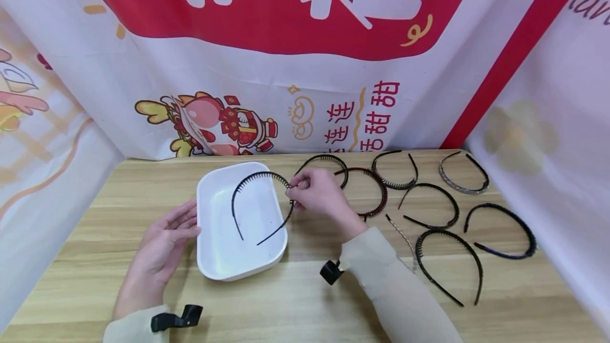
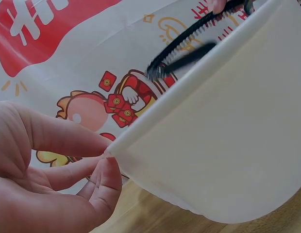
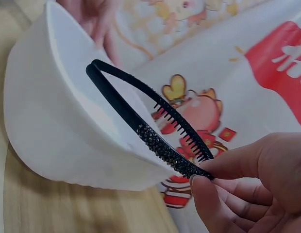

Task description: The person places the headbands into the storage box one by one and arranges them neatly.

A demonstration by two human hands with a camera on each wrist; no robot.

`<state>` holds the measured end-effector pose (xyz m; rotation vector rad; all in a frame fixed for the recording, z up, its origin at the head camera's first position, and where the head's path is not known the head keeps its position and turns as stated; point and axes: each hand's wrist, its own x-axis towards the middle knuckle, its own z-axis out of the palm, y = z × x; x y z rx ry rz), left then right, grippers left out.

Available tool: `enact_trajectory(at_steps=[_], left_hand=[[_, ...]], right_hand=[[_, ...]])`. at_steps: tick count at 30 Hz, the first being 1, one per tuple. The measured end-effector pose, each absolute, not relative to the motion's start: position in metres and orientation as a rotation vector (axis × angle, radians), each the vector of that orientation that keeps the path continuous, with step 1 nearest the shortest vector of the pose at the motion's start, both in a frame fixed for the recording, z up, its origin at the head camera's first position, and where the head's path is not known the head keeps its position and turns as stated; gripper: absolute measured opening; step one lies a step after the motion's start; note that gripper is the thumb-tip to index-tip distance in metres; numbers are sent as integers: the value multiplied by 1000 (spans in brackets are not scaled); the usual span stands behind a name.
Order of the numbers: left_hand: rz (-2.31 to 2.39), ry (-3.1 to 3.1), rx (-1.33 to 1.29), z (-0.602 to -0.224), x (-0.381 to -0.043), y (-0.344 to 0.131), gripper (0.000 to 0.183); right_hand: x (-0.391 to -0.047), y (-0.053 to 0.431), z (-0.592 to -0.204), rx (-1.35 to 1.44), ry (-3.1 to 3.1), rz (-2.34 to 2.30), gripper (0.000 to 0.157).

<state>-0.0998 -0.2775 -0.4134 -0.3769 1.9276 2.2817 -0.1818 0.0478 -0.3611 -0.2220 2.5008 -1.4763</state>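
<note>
A white plastic basin stands on the table in front of me. My left hand is at its left side; in the left wrist view the thumb and fingertips pinch the basin's rim. Over the basin, my right hand pinches a black toothed headband at its curved top. Its two ends point down and toward me. In the right wrist view, dark sparkling stones cover part of the headband's outer face. No other thing shows inside the basin.
Several more headbands lie on the wooden table at right, among them a dark red one, a silvery one and a black one. A thin braided strip lies nearer my right sleeve. Printed cloth hangs behind and at both sides.
</note>
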Motion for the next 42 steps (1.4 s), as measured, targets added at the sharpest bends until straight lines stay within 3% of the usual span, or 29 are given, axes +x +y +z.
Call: enact_trajectory(at_steps=[19,29,42], left_hand=[[2315,1926,-369,-415,-98,-278,65],[2214,1971,-422,-410,-99,-274,81],[2330,1909,-374,-412,-98,-275,73]], right_hand=[[-187,-7,-362,-384,2759,-1093,12],[-186,-28,-366,-402,2807,-957,11],[-191,-34,-377,-377,2881,-872,10]])
